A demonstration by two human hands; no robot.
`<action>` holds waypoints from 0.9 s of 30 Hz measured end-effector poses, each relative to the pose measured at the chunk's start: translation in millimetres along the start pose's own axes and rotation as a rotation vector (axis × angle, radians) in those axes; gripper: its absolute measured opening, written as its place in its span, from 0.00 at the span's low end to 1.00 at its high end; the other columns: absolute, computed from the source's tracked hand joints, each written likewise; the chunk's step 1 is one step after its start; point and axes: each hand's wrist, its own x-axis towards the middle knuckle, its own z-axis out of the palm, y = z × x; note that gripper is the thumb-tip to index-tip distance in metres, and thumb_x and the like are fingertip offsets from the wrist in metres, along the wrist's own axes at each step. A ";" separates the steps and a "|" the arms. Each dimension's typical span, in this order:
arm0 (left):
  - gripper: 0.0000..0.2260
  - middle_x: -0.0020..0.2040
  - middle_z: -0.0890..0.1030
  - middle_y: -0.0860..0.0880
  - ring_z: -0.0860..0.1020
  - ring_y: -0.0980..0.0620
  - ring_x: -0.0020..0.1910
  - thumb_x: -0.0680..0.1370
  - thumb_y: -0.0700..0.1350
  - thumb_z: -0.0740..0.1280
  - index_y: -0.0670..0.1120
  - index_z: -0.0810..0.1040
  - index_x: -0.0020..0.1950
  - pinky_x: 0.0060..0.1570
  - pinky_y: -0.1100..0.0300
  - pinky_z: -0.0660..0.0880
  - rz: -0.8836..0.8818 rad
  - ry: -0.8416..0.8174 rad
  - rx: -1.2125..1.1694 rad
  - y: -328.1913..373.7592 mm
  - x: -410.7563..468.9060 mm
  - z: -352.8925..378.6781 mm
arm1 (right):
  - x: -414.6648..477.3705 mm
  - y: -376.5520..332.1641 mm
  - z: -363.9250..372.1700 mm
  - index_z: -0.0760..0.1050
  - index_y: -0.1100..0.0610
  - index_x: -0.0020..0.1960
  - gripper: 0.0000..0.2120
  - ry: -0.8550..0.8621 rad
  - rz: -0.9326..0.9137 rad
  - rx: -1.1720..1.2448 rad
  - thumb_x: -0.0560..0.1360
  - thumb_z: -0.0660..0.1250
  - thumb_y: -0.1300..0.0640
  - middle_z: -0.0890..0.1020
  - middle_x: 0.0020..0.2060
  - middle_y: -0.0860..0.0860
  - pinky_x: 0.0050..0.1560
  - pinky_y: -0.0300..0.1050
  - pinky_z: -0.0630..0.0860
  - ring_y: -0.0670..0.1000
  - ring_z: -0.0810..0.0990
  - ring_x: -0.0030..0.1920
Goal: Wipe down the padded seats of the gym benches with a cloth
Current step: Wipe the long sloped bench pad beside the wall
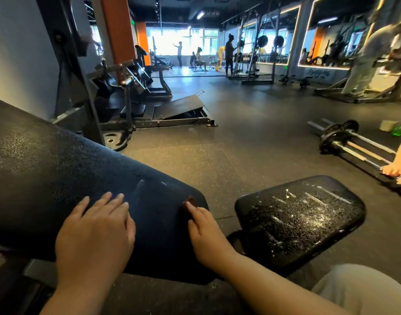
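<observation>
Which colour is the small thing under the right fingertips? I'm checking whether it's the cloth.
Reddish brown, seen in the head view; too small to confirm it's a cloth.

A pebbled, matt black vinyl is seen on the backrest pad (65, 169) — the seat pad (302, 221) is glossier, cracked and white-flecked — above speckled rubber flooring (252, 142).

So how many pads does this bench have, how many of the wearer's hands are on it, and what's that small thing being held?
Bench pads: 2, the long back pad and the wet, streaked seat pad
Wearer's hands: 2, left hand flat, right hand pressing
Small brown item under the right fingertips: 1, too small to identify
Total: 5
</observation>
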 end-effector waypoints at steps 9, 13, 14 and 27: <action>0.25 0.56 0.84 0.42 0.82 0.45 0.59 0.74 0.50 0.52 0.40 0.86 0.50 0.65 0.42 0.68 -0.004 0.062 -0.027 1.9 2.2 5.3 | -21.7 -37.6 15.8 0.59 0.40 0.78 0.22 -0.116 -0.229 0.006 0.85 0.55 0.51 0.58 0.74 0.35 0.72 0.37 0.54 0.38 0.57 0.73; 0.24 0.56 0.84 0.43 0.82 0.46 0.59 0.75 0.50 0.53 0.41 0.86 0.50 0.65 0.42 0.69 0.002 0.068 -0.015 2.5 0.9 5.2 | -6.5 -16.6 3.9 0.60 0.40 0.77 0.21 -0.056 -0.095 0.032 0.85 0.53 0.52 0.61 0.73 0.40 0.76 0.45 0.59 0.42 0.63 0.71; 0.23 0.56 0.84 0.44 0.82 0.46 0.59 0.75 0.49 0.54 0.41 0.86 0.50 0.66 0.43 0.69 -0.001 0.051 -0.012 2.0 0.4 5.3 | -0.9 -17.3 3.7 0.60 0.41 0.77 0.21 -0.032 -0.058 0.041 0.85 0.53 0.52 0.62 0.73 0.41 0.76 0.45 0.60 0.42 0.63 0.70; 0.13 0.58 0.84 0.48 0.80 0.51 0.63 0.76 0.46 0.64 0.45 0.86 0.54 0.67 0.45 0.71 -0.017 0.001 -0.001 5.2 -0.5 -1.5 | 5.1 -20.6 2.9 0.61 0.43 0.77 0.21 -0.002 -0.073 0.006 0.85 0.55 0.54 0.62 0.74 0.43 0.75 0.45 0.62 0.46 0.64 0.74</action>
